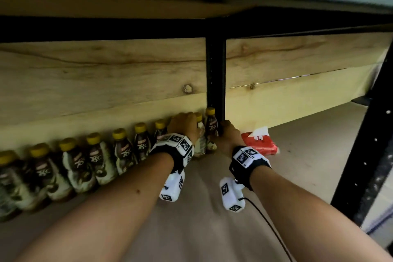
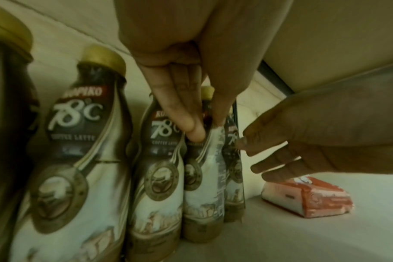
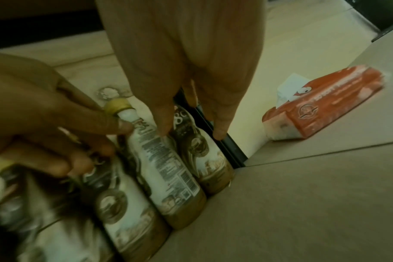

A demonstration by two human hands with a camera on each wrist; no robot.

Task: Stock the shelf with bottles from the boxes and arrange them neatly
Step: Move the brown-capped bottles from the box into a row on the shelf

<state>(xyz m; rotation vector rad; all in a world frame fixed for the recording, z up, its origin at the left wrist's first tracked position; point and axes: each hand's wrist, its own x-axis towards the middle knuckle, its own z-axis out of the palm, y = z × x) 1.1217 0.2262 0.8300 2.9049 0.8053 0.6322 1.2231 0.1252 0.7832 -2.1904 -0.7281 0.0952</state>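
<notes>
A row of coffee latte bottles (image 1: 95,159) with yellow caps stands along the back of the shelf board (image 1: 212,215). My left hand (image 1: 184,124) pinches the neck of the second bottle from the right end (image 1: 201,142), whose white back label faces out (image 3: 166,168). In the left wrist view my fingers (image 2: 191,122) and thumb close on that bottle (image 2: 202,177). My right hand (image 1: 226,128) reaches straight fingers (image 3: 162,127) onto the end bottle (image 3: 204,159), which stands against the black post (image 1: 215,74).
A red tissue pack (image 1: 260,143) lies on the shelf just right of my right hand. A wooden back panel (image 1: 106,83) closes the rear. The upper shelf hangs low overhead. A black upright (image 1: 370,155) bounds the right side. Bare board stretches in front of the bottles.
</notes>
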